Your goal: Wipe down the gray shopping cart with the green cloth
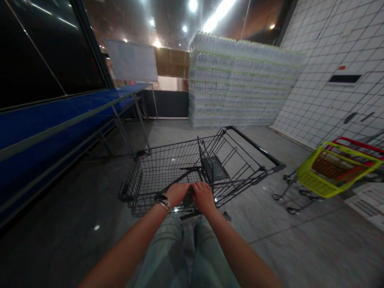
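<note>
A black wire shopping cart (168, 168) stands right in front of me on the grey floor, its basket empty and its child seat flap (214, 168) folded up. My left hand (177, 194), with a watch and bracelet on the wrist, is closed over the cart's handle. Beside it and touching it, my right hand (204, 197) grips the same handle. Most of the handle is hidden under both hands.
A tall stack of shrink-wrapped water bottle packs (240, 84) blocks the way ahead. A blue sloped counter with metal rails (60, 116) runs along the left. Yellow (333, 172) and red carts stand at the right by a white tiled wall (330, 52).
</note>
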Available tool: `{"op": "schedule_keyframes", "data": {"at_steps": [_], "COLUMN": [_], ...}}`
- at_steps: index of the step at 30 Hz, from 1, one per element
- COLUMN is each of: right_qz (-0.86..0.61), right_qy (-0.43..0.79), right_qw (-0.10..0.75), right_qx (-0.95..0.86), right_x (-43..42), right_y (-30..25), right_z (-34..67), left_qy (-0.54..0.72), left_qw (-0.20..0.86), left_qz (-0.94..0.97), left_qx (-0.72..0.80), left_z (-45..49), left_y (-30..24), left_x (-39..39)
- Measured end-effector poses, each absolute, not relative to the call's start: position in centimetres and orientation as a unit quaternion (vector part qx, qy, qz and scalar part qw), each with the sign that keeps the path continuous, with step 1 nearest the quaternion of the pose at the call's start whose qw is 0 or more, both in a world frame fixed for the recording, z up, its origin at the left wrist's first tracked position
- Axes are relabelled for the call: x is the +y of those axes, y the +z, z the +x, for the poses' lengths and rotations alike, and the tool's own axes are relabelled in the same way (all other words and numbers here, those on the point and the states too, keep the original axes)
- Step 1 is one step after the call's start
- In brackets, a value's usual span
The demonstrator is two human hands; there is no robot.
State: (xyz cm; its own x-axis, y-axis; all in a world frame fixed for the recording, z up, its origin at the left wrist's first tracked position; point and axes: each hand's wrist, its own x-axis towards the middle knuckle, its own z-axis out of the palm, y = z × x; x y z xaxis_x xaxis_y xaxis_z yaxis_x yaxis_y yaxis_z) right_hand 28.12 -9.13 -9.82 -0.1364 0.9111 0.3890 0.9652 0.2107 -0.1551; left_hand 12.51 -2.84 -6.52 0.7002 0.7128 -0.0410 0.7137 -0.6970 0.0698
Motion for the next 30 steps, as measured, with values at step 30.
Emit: {"op": "schedule_keyframes", "data": {"at_steps": [30], "right_qz": [-0.72], "right_qy": [-0.211], "right_qw": [0.228], "right_qx": [-0.621], "right_x": [-11.5], "right_y": [-11.1], "right_z": [47.1], "left_qy": [0.069], "left_qw": [0.057], "left_qz": [0.942], "left_qx": [0.322], "left_z": [34.8], "left_y": [-5.3], "left_x": [-6.1]}}
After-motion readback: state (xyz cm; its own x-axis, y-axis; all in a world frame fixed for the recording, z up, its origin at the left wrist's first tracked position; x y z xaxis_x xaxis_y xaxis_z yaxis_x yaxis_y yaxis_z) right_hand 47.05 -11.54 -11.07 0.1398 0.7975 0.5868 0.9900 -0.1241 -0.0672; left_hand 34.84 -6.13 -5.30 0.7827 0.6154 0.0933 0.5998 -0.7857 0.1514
